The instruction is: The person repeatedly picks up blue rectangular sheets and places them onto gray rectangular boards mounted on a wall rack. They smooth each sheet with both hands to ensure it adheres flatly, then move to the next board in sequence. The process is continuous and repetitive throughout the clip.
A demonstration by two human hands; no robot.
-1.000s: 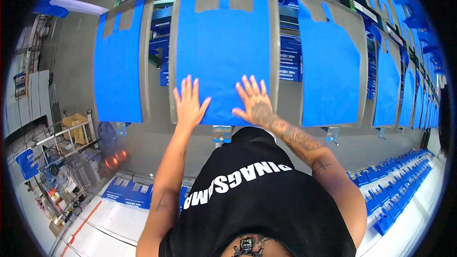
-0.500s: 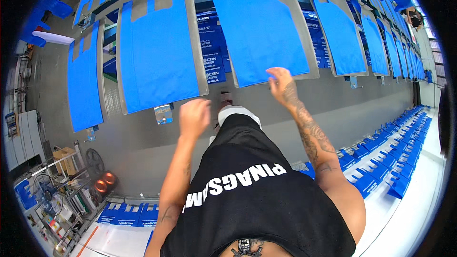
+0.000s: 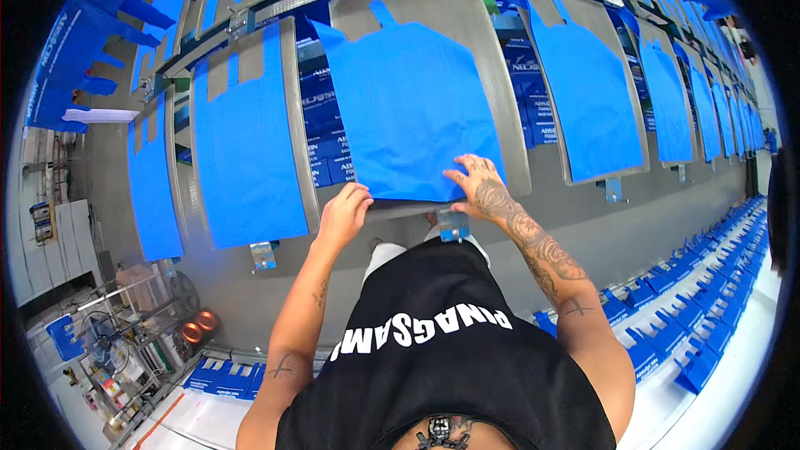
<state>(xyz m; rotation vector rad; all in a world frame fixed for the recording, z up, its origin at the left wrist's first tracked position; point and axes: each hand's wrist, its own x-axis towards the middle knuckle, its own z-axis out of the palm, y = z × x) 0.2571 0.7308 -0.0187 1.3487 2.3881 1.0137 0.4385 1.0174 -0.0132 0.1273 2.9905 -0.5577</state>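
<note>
In front of me a blue cloth bag (image 3: 408, 108) with cut-out handles lies on a grey board (image 3: 492, 75), its lower edge slightly rumpled. My left hand (image 3: 345, 215) is closed at the bag's lower left corner, thumb and fingertips pinching the cloth. My right hand (image 3: 481, 190) rests on the bag near its lower right, fingers apart and touching the surface. Beneath the board's front edge sticks out a metal bracket (image 3: 454, 225).
Another blue bag (image 3: 250, 142) lies on the board to the left, and a row of bag-covered boards (image 3: 587, 100) runs off right. Behind me, printed blue bags (image 3: 658, 325) stand in rows on a white surface. A fan and machine parts (image 3: 104, 342) stand lower left.
Both hands have come to the lower part of the middle bag. My left hand has taken its corner, and my right hand has come down on the cloth.
</note>
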